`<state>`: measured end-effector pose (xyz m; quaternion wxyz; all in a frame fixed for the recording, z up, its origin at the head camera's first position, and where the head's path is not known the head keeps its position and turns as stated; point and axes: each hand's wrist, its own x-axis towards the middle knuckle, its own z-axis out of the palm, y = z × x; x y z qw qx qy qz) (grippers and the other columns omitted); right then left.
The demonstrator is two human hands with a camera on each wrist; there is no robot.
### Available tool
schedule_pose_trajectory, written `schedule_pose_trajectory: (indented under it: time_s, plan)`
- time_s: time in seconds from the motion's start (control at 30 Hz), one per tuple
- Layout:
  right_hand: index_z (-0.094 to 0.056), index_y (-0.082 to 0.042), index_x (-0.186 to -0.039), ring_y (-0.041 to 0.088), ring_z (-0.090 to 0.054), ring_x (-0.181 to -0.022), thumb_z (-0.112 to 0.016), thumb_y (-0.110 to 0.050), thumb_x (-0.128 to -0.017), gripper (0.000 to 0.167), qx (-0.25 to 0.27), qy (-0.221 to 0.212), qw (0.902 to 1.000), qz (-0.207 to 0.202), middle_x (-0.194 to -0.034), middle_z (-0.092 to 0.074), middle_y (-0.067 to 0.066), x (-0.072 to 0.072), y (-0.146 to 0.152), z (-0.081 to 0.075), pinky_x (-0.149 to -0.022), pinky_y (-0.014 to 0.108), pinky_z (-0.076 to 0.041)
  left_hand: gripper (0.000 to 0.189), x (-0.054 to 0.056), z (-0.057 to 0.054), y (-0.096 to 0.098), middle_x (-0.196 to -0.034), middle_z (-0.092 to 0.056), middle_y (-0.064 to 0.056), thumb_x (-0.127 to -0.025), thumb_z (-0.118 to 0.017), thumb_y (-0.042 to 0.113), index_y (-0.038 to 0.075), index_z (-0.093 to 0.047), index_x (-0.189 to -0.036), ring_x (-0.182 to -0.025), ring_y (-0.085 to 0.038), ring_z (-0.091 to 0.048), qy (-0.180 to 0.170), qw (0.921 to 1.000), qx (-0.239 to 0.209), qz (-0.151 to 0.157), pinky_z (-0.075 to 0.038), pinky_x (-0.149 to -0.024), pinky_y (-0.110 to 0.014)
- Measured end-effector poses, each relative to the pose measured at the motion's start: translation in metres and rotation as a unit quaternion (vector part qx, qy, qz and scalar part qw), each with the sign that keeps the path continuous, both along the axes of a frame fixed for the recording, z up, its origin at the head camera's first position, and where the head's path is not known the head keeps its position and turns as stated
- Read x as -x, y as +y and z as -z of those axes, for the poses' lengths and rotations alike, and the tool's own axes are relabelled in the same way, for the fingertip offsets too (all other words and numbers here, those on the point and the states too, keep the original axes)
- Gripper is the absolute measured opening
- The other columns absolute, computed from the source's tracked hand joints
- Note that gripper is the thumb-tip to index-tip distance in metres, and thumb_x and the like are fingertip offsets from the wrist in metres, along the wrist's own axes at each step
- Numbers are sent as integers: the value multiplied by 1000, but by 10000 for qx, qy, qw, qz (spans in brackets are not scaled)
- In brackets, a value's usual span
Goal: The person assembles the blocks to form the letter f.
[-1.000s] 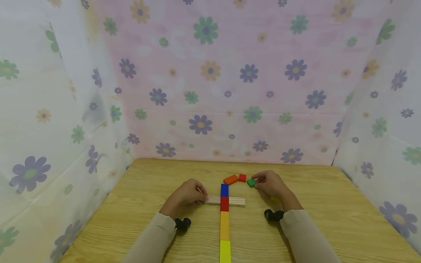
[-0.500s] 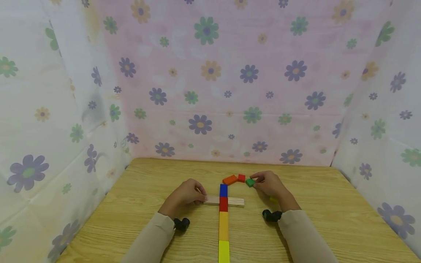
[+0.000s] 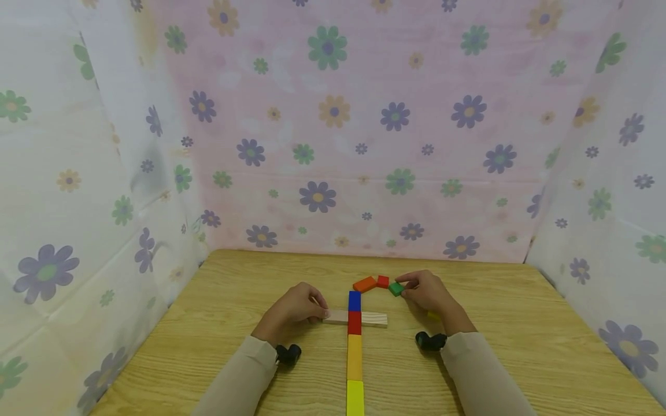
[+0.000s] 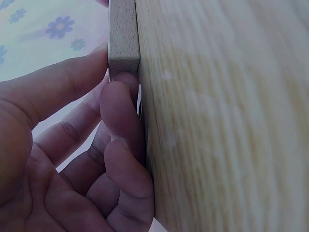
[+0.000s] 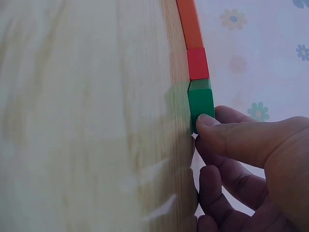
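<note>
My left hand pinches the left end of a plain wooden strip block, with the thumb along its side in the left wrist view. A column of blocks crosses that strip: blue, red, orange-yellow and bright yellow. Beyond the column's far end, my right hand pinches a small green block between thumb and finger. The green block touches or nearly touches a small red cube, which abuts an orange block angled toward the blue one.
A yellow block lies partly hidden under my right wrist. The wood-grain table ends at a flower-patterned cloth behind, with more cloth on both sides. Black wrist cameras sit at the left cuff and right cuff.
</note>
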<state>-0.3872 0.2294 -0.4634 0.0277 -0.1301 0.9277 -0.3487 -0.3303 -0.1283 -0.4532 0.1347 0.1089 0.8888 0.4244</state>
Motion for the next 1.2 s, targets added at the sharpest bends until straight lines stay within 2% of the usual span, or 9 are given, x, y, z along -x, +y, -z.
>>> schedule_pose_trajectory:
  time_s: [0.23,0.4,0.6,1.0,1.2]
  plan:
    - [-72,-14,-132,28,-68,-102,-71,-9,-97,36,19,74,10000,-51,-114,-73,11,0,-1,1,-81,43,-58,9,-2,-1,0,-83,-73,-3,-90,-82,19,11,-77,-90,-71,-20,-69,-44,9999,-98,-29,-57,-67,-33]
    - [-71,-14,-134,30,-68,-105,-70,-9,-97,37,-13,98,9999,-74,-116,-73,12,-2,-2,1,-85,47,-58,10,-4,-1,-1,-82,-73,-4,-90,-82,19,11,-76,-90,-71,-21,-68,-55,9999,-121,-68,-57,-66,-32]
    - [-71,-15,-134,33,-67,-108,-69,-8,-97,38,-56,55,10000,24,-118,-72,14,-4,1,0,-88,50,-57,10,-4,-2,2,-82,-73,-4,-91,-81,18,10,-76,-90,-70,-20,-68,31,9997,-220,58,-56,-65,-32]
    - [-66,-14,-139,27,-66,-101,-69,-12,-97,42,-36,-73,10000,-12,-118,-71,12,-2,7,0,-79,40,-56,10,-4,-3,3,-82,-72,-4,-90,-82,19,11,-77,-90,-71,-20,-67,3,10000,-87,-32,-56,-65,-32]
    - [-65,-13,-141,28,-66,-104,-68,-18,-100,41,-95,-71,9999,-63,-118,-72,12,-6,10,-3,-85,47,-57,10,-4,-2,2,-82,-73,-4,-90,-81,19,9,-77,-91,-71,-19,-68,40,10000,-73,-41,-56,-66,-31]
